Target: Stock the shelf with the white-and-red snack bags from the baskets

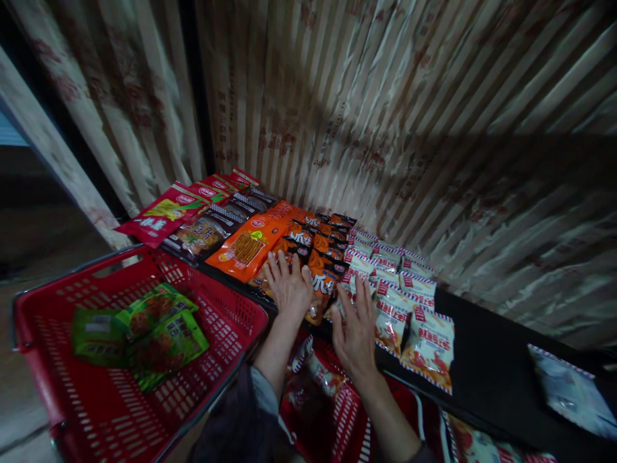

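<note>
Where orange-black packets (322, 273) meet white packets (428, 344) — left hand (291, 288) over orange-black, right hand (355, 331) over white, fingers outspread.

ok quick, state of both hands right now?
Left hand: open, fingers spread over the orange-and-black bags, no grip visible.
Right hand: open, fingers apart at the white bags, no grip visible.

Left grip (290, 289) palm down, fingers (283, 266) spread; right grip (357, 326) also spread, forearms (385, 405) extended forward.
</note>
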